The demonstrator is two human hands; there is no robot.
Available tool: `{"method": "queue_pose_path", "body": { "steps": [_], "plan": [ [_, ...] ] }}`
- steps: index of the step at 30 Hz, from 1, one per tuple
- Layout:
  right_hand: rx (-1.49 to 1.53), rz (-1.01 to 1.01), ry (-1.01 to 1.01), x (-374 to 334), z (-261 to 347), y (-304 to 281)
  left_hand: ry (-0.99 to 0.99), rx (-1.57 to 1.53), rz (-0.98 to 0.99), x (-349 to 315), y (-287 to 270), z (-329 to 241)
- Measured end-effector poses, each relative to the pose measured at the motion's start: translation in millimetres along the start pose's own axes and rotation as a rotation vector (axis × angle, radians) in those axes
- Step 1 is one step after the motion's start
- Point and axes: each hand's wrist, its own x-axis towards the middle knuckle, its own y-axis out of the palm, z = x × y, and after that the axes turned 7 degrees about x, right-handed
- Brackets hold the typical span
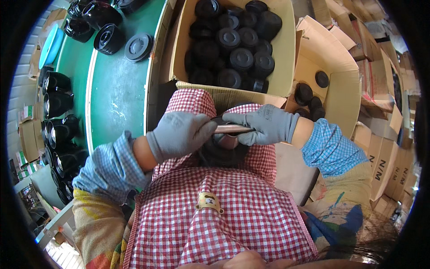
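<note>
Both my hands wear grey gloves and meet above my lap. My left hand [181, 136] is closed round one end of a slim, shiny metal bar [232, 129], whose exact kind I cannot make out. At the bar's other end, my right hand [267, 125] is closed too, its fingers and thumb around it. Directly beneath, a round black part [219, 154] rests between my thighs on the red checked apron [224, 215]. The hands and bar cover some of it, so whether the bar touches it I cannot tell.
In front of my knees stands a cardboard box [233, 92] full of round black parts. A second cardboard box [345, 89] at its right holds several more. On the left, a green conveyor belt [118, 96] carries a black disc [138, 47] and glossy black housings [58, 104].
</note>
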Motion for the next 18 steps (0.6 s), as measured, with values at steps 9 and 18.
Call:
{"method": "queue_pose_path", "body": {
  "steps": [9, 18],
  "plan": [
    [0.036, 0.046, 0.052, 9, 12, 2, -0.058, -0.137, 0.133, -1, 8, 12],
    [0.733, -0.156, 0.430, 1, 63, 36, -0.014, -0.258, 0.223, 81, 14, 68]
  ]
}}
